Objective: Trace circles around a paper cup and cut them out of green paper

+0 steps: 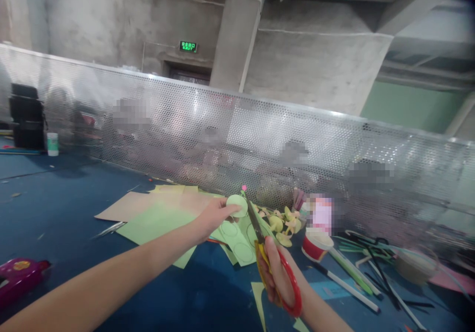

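Note:
My left hand (212, 219) pinches a round piece of pale green paper (236, 206) between thumb and fingers. In my right hand (276, 272) is a pair of scissors (257, 223) with red and yellow handles, its blades pointing up and away beside the paper circle. The blades look close together. Below my hands lies a green paper sheet (243, 249) with circles drawn on it. Larger green sheets (159, 223) and a tan sheet (128, 206) spread to the left, under my left forearm.
Yellowish paper shapes (285, 225) lie to the right, near a red and white paper cup (316, 245). Several pens (349, 288) and thin strips lie farther right. A purple tool (22, 278) sits at left. A perforated metal screen (208, 134) borders the blue table (74, 198).

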Available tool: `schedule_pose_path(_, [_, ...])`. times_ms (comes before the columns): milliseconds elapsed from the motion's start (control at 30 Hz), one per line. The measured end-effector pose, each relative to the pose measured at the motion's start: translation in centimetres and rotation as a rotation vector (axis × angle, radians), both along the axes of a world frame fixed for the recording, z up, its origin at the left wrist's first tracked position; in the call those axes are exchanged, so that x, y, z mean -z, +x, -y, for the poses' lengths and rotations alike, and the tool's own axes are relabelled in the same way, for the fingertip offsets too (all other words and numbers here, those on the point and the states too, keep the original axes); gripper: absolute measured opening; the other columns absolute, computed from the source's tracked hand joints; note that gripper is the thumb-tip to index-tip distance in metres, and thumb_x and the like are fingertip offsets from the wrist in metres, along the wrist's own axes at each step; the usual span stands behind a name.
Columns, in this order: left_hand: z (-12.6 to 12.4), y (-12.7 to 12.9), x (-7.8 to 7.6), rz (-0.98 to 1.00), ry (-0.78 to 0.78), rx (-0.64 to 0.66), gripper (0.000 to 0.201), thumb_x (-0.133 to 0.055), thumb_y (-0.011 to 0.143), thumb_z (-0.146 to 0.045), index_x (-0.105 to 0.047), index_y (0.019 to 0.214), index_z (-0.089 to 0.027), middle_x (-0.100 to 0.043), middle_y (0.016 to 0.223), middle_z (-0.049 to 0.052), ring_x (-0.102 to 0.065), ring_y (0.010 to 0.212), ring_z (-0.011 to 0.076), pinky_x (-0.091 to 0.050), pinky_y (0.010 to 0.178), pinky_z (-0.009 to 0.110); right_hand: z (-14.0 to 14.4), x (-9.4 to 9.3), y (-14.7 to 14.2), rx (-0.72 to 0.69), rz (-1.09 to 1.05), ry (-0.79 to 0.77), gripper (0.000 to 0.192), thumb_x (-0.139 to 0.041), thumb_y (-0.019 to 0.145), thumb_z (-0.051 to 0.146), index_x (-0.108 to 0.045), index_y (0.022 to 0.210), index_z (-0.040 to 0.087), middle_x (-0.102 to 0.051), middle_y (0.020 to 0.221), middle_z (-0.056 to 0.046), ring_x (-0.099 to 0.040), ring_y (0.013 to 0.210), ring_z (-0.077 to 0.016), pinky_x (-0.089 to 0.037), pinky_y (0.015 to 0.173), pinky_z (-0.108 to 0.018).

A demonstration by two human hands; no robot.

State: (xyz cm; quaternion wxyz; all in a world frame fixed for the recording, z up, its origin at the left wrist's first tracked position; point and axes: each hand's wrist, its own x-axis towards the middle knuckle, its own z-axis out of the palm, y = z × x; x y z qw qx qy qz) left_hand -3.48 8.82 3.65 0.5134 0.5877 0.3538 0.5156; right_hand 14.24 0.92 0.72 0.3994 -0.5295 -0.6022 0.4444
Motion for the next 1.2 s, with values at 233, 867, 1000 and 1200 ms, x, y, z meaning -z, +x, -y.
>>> schedule_pose_path(233, [-0.2,-0.1,0.2,0.012,0.001,-0.01,0.021,-0.068,0.073,-0.034,-0.071,0.076,-0.014,-0.068,0.073,0.004,-0.059,0.063,0.0136,-0.047,0.069,0.028,0.0,-0.3,0.0,-0.018,-0.005,0.005,0.069,-0.031,0.075,0.087,-0.036,0.052,0.022,-0.031,0.036,0.007,-0.033,0.024,-0.0053,-0.023,0.026,-0.015])
schedule_pose_path(867, [-0.3,0.0,0.6,-0.09,0.062,-0.051,0.04,-0.065,0.076,-0.048,-0.07,0.093,-0.012,-0.071,0.085,0.008,-0.06,0.076,0.0188,-0.045,0.074,0.03,-0.1,-0.9,0.3,-0.111,0.101,0.033,0.074,-0.026,0.068,0.092,-0.043,0.052,0.022,-0.064,0.057,-0.01,-0.068,0.058,-0.0206,-0.058,0.062,-0.032])
schedule_pose_path(1000, [0.0,0.0,0.5,-0.111,0.078,-0.007,0.042,-0.066,0.075,-0.05,-0.07,0.09,-0.011,-0.07,0.08,0.007,-0.059,0.073,0.0181,-0.045,0.071,0.03,0.0,-1.1,0.3,-0.115,0.102,0.043,0.077,-0.025,0.065,0.095,-0.047,0.054,0.022,-0.067,0.062,-0.013,-0.069,0.064,-0.0235,-0.059,0.068,-0.037])
schedule_pose_path(1200, [0.5,0.0,0.0,-0.17,0.092,-0.01,0.045,-0.066,0.074,-0.053,-0.07,0.086,-0.011,-0.067,0.076,0.007,-0.057,0.071,0.0181,-0.043,0.068,0.029,-0.1,-0.8,0.3,-0.099,0.081,0.029,0.077,-0.026,0.065,0.095,-0.045,0.053,0.022,-0.066,0.063,-0.015,-0.069,0.065,-0.0254,-0.059,0.071,-0.04])
